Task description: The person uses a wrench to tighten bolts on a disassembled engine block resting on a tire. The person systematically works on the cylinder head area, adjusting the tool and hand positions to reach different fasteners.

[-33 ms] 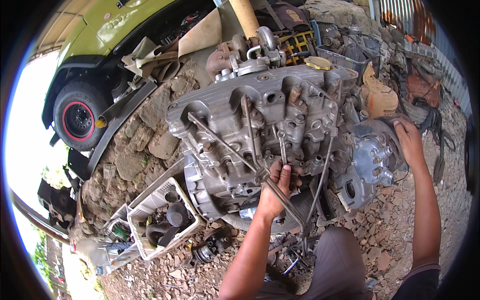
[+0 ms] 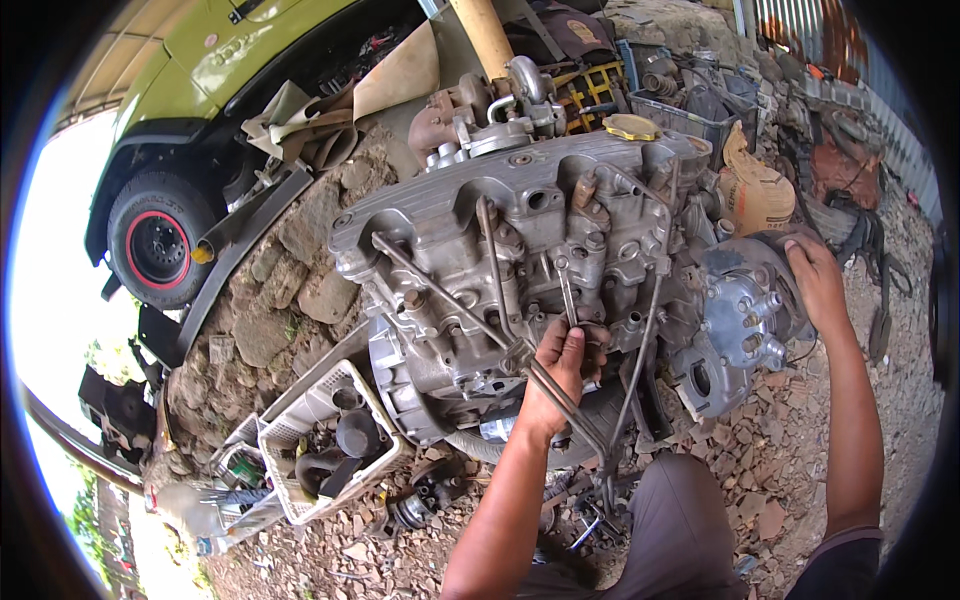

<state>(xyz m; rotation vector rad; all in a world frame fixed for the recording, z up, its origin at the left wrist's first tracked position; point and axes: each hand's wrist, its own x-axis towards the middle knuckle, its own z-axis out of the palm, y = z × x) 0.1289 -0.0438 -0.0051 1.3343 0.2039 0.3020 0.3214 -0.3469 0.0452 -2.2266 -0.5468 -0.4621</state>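
A large grey engine (image 2: 420, 188) stands before me, with bent metal fuel pipes (image 2: 440, 277) running down its near side. My left hand (image 2: 560, 365) is closed on a slim spanner (image 2: 567, 292) whose ring end points up against the engine's side. Part of that hand lies behind the fuel pipes, and its fingertips are partly hidden. At the engine's right end sits a silver fuel injection pump (image 2: 728, 318) with several fittings on its face. My right hand (image 2: 818, 275) is curled over the dark round right side of that pump, with its thumb out of sight.
A white crate (image 2: 280, 470) of parts stands at lower left by a stone wall (image 2: 265, 330). Loose metal parts (image 2: 415, 505) lie on the rubble ground. A turbocharger (image 2: 490, 125) sits behind the engine. Farther back are a green vehicle (image 2: 200, 60) and a grey bin (image 2: 700, 115).
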